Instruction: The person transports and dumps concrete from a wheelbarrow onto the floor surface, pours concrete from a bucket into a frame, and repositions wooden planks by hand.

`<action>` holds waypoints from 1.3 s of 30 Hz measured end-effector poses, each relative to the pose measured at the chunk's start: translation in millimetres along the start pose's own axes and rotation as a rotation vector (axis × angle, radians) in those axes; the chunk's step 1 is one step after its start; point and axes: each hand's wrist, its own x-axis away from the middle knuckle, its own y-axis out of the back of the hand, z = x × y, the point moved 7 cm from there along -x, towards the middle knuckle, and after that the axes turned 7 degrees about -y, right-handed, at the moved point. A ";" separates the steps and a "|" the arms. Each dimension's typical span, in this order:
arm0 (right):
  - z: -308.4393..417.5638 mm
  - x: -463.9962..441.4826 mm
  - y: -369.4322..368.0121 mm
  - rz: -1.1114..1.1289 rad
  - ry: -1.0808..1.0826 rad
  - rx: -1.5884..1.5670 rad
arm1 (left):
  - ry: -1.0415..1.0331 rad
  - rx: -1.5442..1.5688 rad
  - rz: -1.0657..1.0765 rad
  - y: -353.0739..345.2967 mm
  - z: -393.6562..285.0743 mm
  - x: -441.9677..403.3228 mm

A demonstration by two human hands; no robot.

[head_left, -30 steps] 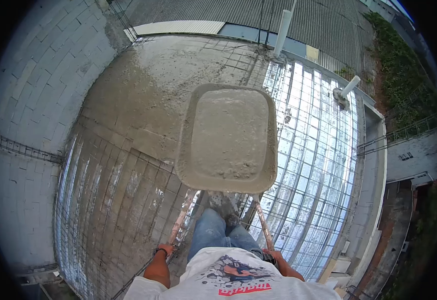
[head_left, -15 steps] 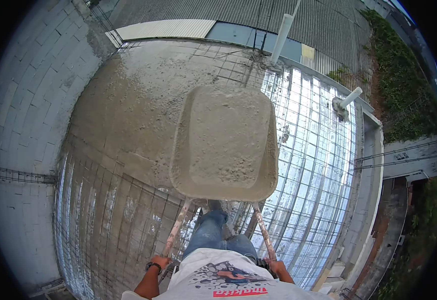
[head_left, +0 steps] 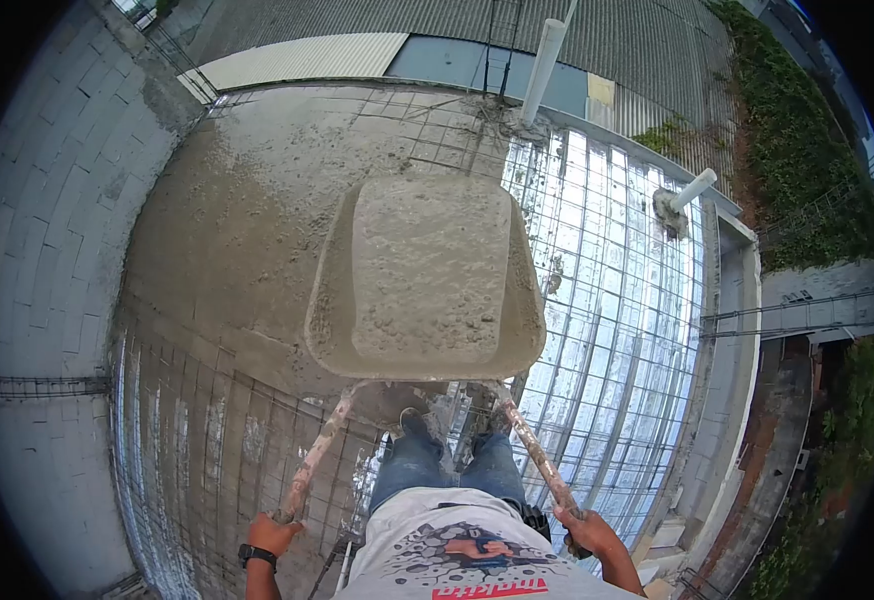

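Dull grey-beige concrete (head_left: 432,270) fills a tan-brown tray (head_left: 331,320). Its handles (head_left: 309,466), at 5 and 7 o'clock, are blotched pinkish red and grey. Toward 6 o'clock, the jeans (head_left: 412,468) are faded blue and the pale shirt (head_left: 407,530) carries a dark cobbled print with red lettering. A black watch (head_left: 258,554) shows at 7. The 3-o'clock decking (head_left: 612,290) is silvery blue-white, dark-gridded; the 9-o'clock wall (head_left: 47,220), pale grey with block-joint lines; the 12-o'clock roof (head_left: 357,18), ribbed grey.

The tray (head_left: 529,335) hid whatever lay directly beneath it. The left hand (head_left: 274,536) and right hand (head_left: 589,531) partly covered the near ends of the left handle (head_left: 317,455) and right handle (head_left: 537,455). Both forearms and the shirt (head_left: 417,520) were cut off nearest me, the roof (head_left: 337,18) farthest.
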 end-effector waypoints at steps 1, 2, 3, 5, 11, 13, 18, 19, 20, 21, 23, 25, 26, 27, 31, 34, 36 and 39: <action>14.4 15.7 10.3 0.019 0.018 -0.005 | -0.034 -0.038 -0.060 24.6 -26.2 15.1; 22.3 24.2 18.2 0.037 0.035 -0.008 | -0.068 -0.074 -0.119 42.4 -47.6 26.0; 23.9 20.7 23.7 0.062 0.052 0.010 | -0.081 -0.071 -0.152 53.0 -59.0 30.6; 30.2 28.0 27.7 0.101 0.096 -0.046 | -0.106 -0.082 -0.213 69.5 -69.3 39.5; 62.0 73.7 39.8 0.060 0.246 -0.184 | -0.385 0.144 -0.239 110.4 -83.9 40.5; 77.7 97.6 47.3 0.020 0.320 -0.214 | -0.532 0.261 -0.356 138.7 -99.3 51.8; 114.8 147.3 56.0 -0.063 0.438 -0.296 | -0.726 0.568 -0.442 195.2 -135.8 76.6; 116.3 150.5 57.8 -0.090 0.457 -0.316 | -0.793 0.557 -0.472 198.4 -131.6 70.0; 120.6 154.3 58.8 -0.116 0.479 -0.334 | -0.860 0.547 -0.504 202.1 -128.5 66.0; 127.2 164.4 59.5 -0.126 0.526 -0.369 | -0.882 0.604 -0.501 204.0 -123.6 62.7; 138.4 183.9 63.8 -0.176 0.615 -0.428 | -0.923 0.716 -0.494 208.9 -114.5 57.7; 154.1 195.8 69.2 -0.267 0.729 -0.478 | -0.992 0.742 -0.557 220.0 -114.2 56.0; 158.8 199.4 70.6 -0.293 0.764 -0.501 | -1.023 0.756 -0.592 223.3 -113.2 56.2; 162.9 204.0 71.9 -0.317 0.798 -0.523 | -1.027 0.767 -0.624 225.7 -110.3 54.5; 180.7 217.6 72.6 -0.468 0.874 -0.549 | -1.030 0.840 -0.695 230.9 -107.9 42.2; 198.3 223.6 76.2 -0.567 0.897 -0.556 | -1.003 0.929 -0.660 236.5 -112.2 35.8; 208.2 218.8 87.2 -0.663 0.889 -0.545 | -0.957 0.958 -0.665 244.0 -121.1 29.5; 244.1 238.2 101.6 -0.717 0.984 -0.491 | -0.920 0.946 -0.761 270.1 -146.4 17.7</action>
